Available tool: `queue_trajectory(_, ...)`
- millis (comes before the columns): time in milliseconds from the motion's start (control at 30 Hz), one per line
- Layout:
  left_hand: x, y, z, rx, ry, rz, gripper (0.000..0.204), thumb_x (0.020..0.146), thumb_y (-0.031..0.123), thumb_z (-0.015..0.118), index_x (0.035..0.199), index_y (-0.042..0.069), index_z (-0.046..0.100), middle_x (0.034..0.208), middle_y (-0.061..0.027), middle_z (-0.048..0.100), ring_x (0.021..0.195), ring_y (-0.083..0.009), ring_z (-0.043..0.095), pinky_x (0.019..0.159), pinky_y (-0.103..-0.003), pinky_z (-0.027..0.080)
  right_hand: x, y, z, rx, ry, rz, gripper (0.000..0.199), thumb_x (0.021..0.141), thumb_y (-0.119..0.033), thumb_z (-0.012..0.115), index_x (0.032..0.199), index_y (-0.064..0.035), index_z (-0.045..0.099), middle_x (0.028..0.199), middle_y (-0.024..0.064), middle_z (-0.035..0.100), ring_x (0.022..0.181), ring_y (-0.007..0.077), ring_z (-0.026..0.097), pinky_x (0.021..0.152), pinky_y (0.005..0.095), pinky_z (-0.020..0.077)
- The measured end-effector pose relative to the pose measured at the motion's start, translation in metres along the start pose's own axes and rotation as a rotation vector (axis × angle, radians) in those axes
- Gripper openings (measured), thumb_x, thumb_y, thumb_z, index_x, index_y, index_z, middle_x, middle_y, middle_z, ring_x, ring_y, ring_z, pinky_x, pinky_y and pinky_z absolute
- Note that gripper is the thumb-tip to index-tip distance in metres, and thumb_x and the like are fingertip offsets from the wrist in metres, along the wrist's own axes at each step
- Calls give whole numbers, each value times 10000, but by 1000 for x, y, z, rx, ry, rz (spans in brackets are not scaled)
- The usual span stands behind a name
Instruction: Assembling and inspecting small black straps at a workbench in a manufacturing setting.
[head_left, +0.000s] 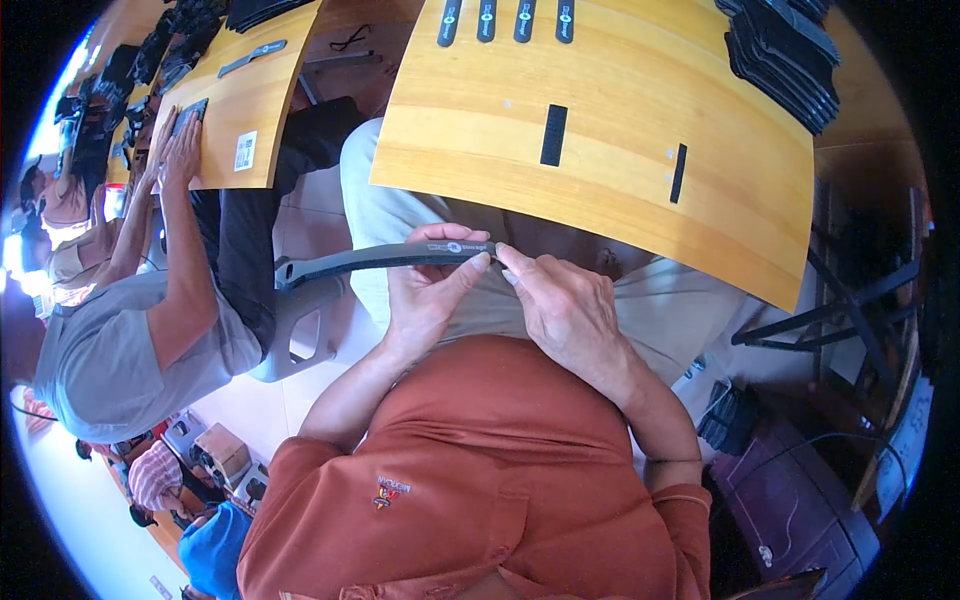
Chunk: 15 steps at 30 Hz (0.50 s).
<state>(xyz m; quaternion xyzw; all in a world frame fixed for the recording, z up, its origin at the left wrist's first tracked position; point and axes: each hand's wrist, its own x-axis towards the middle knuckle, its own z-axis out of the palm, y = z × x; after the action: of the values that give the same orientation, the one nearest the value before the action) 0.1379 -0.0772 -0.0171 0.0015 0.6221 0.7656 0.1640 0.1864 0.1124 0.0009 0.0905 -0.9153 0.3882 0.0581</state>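
Note:
A long grey-and-black strap [350, 260] with a light printed mark stretches across my lap, just in front of the table edge. My left hand [425, 300] is closed round it near its right end, thumb pressed on the near side. At that same end, my right hand [570, 308] pinches the tip between thumb and fingers. The strap's other end, with a slot in it, hangs out free to the left. Beyond my hands, a wide black strip [553, 136] and a narrower black strip [679, 173] lie on the wooden table [620, 220].
Several grey straps [486, 20] lie in a row at the table's far edge. A stack of dark fabric pieces [785, 70] sits at the far right corner. To the left, a co-worker's hands [180, 150] press a dark piece on another table [225, 110]. A stool [300, 330] stands between.

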Motion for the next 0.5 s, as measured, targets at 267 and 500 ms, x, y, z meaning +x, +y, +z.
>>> queue_trajectory(267,-9,3,4,109,-20,-8,302,933,-44,718,1202,-11,585,1182,-146,705,1068,-159,678,937,-303,580,-7,-2,-3,-104,-25,-73,412,840,-40,626,1248,-61,680,746,87,622,656,263,685,530,428,556)
queue_trajectory(500,-14,0,15,-53,59,0,268,957,-9,708,1197,-12,588,1163,-129,707,997,-146,692,882,-298,594,-11,1,10,-77,102,-101,430,816,43,644,1236,-41,689,786,91,662,652,252,676,543,385,557)
